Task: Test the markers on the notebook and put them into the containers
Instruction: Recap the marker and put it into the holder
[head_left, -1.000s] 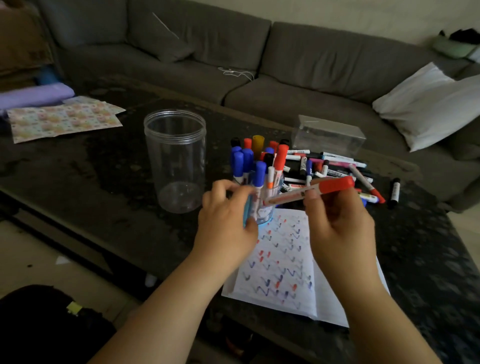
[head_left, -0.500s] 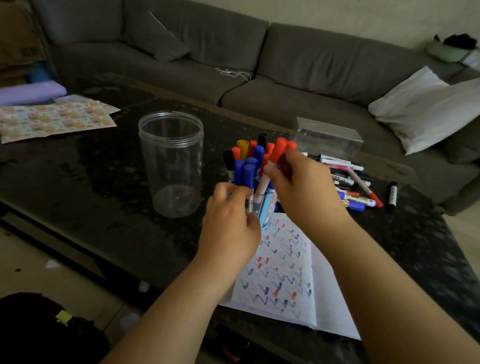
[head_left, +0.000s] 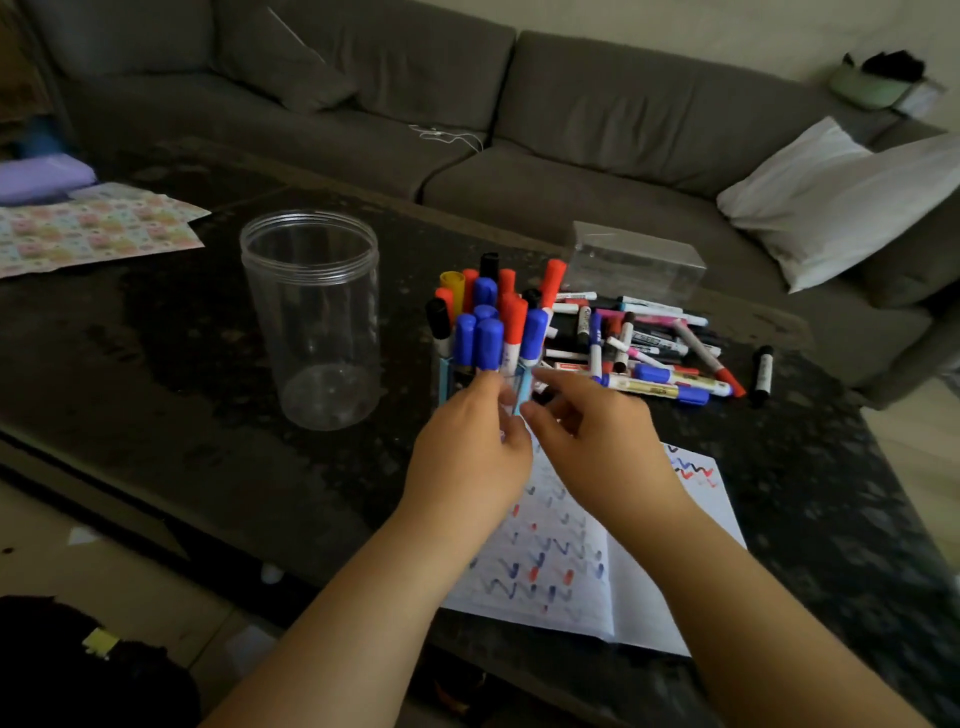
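A person's two hands meet at the base of a crowded marker holder on a dark stone worktop. The left hand has its fingers curled against the near side of the holder, apparently steadying it, though how firmly it grips cannot be told. The right hand hovers just beside it, fingers loosely spread and holding nothing. Capped blue, red, black and yellow markers stand upright in the holder, directly ahead of both hands. The untested pile of markers lies flat, forward and to the right, nearer the right hand, most with their long axes running across the view. An open notebook covered in red and blue squiggles sits under the forearms, at the near edge. A tall clear plastic jar stands empty to the left, well apart from the pile, and a clear rectangular box lies behind the pile. The next reach likely falls to the right hand.
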